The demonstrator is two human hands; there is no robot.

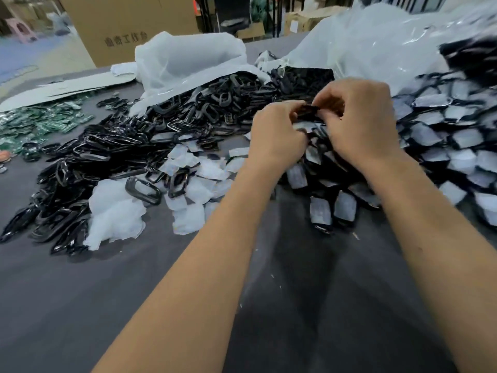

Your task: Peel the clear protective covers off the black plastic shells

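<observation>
Both hands meet above the table's middle, holding one black plastic shell [309, 112] between them. My left hand [277, 135] grips its left end with curled fingers. My right hand [360, 122] pinches its right end; the shell is mostly hidden by the fingers. To the right lies a heap of covered shells [443, 146] with pale film on them. To the left spreads a pile of bare black shells [113, 152]. Peeled clear covers [199, 181] lie scattered between the piles.
Dark grey table [134, 305]. Green circuit boards [40, 125] sit at the far left. White plastic bags [188, 60] and clear bags [376, 41] rise behind the piles. A cardboard box [126, 25] stands at the back. A crumpled white sheet [115, 211] lies front left.
</observation>
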